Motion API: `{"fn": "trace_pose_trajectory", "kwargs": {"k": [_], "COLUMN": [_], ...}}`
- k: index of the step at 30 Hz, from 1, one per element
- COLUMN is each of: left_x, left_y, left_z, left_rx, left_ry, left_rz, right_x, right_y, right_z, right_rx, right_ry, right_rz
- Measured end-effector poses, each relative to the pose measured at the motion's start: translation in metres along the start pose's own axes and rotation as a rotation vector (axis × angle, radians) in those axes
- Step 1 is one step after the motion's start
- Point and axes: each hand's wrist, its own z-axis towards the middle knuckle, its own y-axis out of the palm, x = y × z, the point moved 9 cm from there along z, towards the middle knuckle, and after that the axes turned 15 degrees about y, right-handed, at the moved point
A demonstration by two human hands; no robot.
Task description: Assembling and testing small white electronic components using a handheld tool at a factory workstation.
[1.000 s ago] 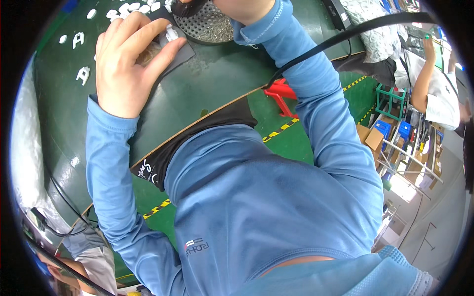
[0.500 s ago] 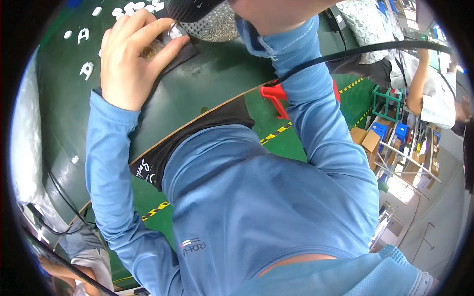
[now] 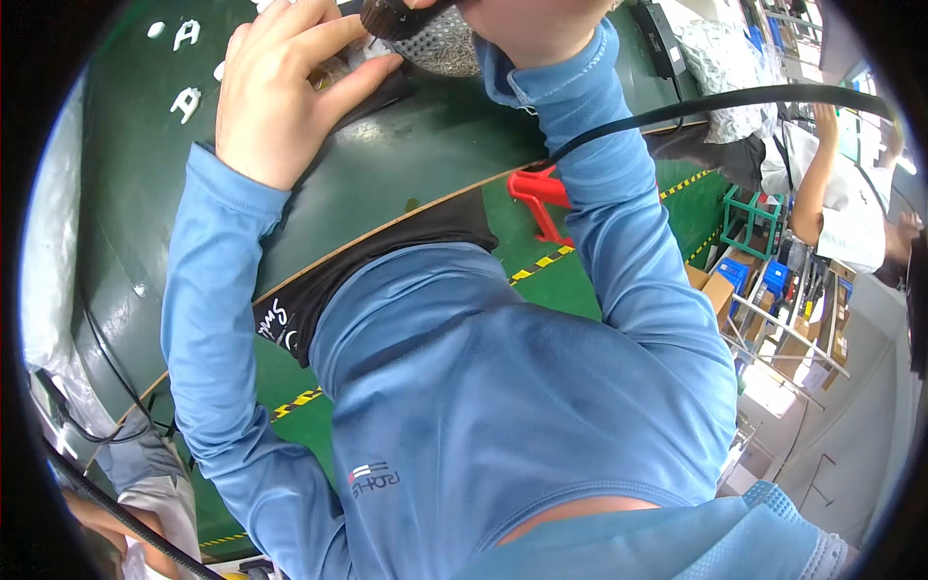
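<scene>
My left hand [image 3: 280, 97] rests on the dark green table, its thumb and forefinger closed around a small, partly hidden piece with a pale, shiny surface. A dark flat pad [image 3: 379, 101] lies beneath that hand. My right hand [image 3: 546, 27], cut off by the top edge, grips what looks like a black electric screwdriver [image 3: 391, 17]. Its ribbed nose points down next to my left fingertips. Just behind and right of them sits a perforated metal bowl [image 3: 447, 50] of small screws. White plastic A-shaped parts [image 3: 186, 104] lie to the left of my left hand.
A black cable [image 3: 715, 100] crosses over my right forearm. At the table's right stand a black box [image 3: 660, 41] and a clear bag of parts [image 3: 720, 72]. A red stool [image 3: 541, 201] is beyond the table edge. Other people are at far right and lower left.
The screwdriver's nose has come lower, nearer my left fingertips. The view has shifted, so the table and bowl sit slightly higher and further right. Both hands keep their holds.
</scene>
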Motion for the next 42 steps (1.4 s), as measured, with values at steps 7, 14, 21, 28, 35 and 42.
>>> {"fn": "trace_pose_trajectory", "kwargs": {"k": [7,14,21,28,35,42], "left_x": [0.002,0.003,0.008,0.003,0.010,0.015], "left_y": [0.000,-0.009,-0.013,-0.008,-0.030,-0.017], "left_z": [0.003,0.002,0.003,0.000,0.000,-0.003], "left_rx": [0.033,0.072,0.122,0.095,0.165,0.258], "left_ry": [0.023,-0.015,0.025,0.019,0.058,0.058], "left_rz": [-0.035,-0.107,-0.051,-0.085,-0.048,-0.020], "right_x": [0.022,0.013,0.003,0.012,0.017,0.012], "right_y": [-0.009,-0.022,-0.031,-0.027,-0.037,-0.047], "right_z": [-0.009,-0.023,-0.013,-0.025,-0.006,-0.023], "right_rx": [0.327,0.689,0.336,0.696,0.297,-0.096], "right_ry": [0.699,0.331,0.024,0.334,-0.017,-0.165], "right_rz": [0.197,0.894,0.982,0.880,0.755,0.492]}}
